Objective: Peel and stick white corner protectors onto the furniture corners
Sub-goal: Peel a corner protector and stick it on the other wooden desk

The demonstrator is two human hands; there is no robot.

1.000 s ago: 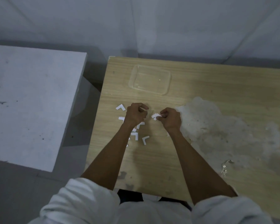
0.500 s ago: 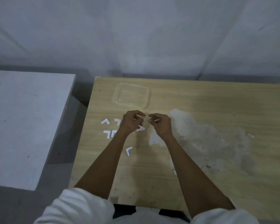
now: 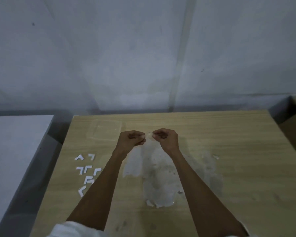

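Between the two grips, above the table (image 3: 229, 142): a faint pale speck, too blurred to name. Left hand (image 3: 132, 140) and right hand (image 3: 166, 138) both curled tight, fingertips nearly meeting; cannot tell whether either grip pinches anything. Left of the left grip and nearer the body, flat on the table, well apart from both grips: loose white corner protectors (image 3: 87, 179). Just beyond the left grip: clear tray (image 3: 101, 130).

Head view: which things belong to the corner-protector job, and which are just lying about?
Job: loose white corner protectors, left hand, right hand (fingers curled, contents unclear), wooden table.
Lying about: clear tray, pale residue patch, paper scrap, grey table.
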